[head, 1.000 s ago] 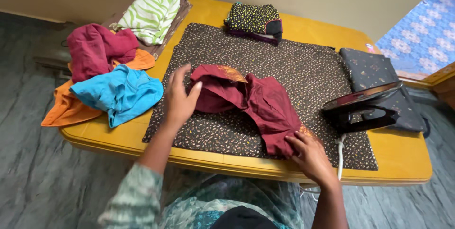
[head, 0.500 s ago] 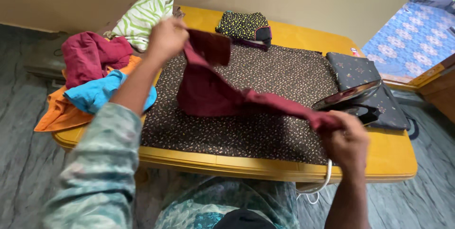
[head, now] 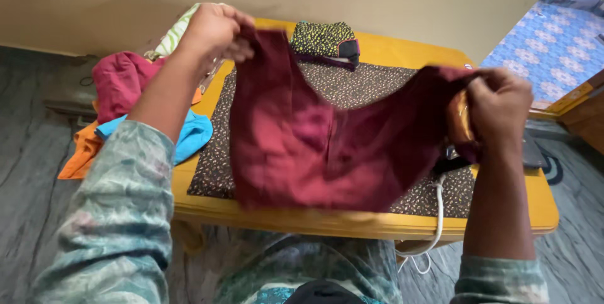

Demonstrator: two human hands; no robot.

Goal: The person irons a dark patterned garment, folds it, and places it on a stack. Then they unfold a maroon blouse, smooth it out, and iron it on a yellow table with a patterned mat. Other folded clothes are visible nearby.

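Here, at far left, a heap of clothes lies on the table's end: an orange garment point(head: 78, 156) hanging off the edge, a pink garment point(head: 119, 84) above it, and a bright blue garment point(head: 192, 137) just beside the dark mat. A green-and-white striped cloth point(head: 171, 34) shows behind the raised forearm. The left hand point(head: 214, 30), sleeve in mottled green, is lifted over the table and pinches one upper corner of the maroon garment point(head: 321, 146) between clenched fingers. The maroon garment is held in the air, stretched between both hands above the dark speckled mat point(head: 371, 80), its lower edge hanging over the near rim of the yellow table point(head: 402, 49). Behind it, at the far side of the mat, sits a folded black cloth with yellow dots point(head: 324, 39). The right hand point(head: 497, 106) is closed on the garment's other end, where an orange-yellow trim shows at the fingers. Below that hand a white cord point(head: 437, 216) drops over the table's edge. At far right, a blue patterned floor point(head: 557, 46) is seen through a doorway.
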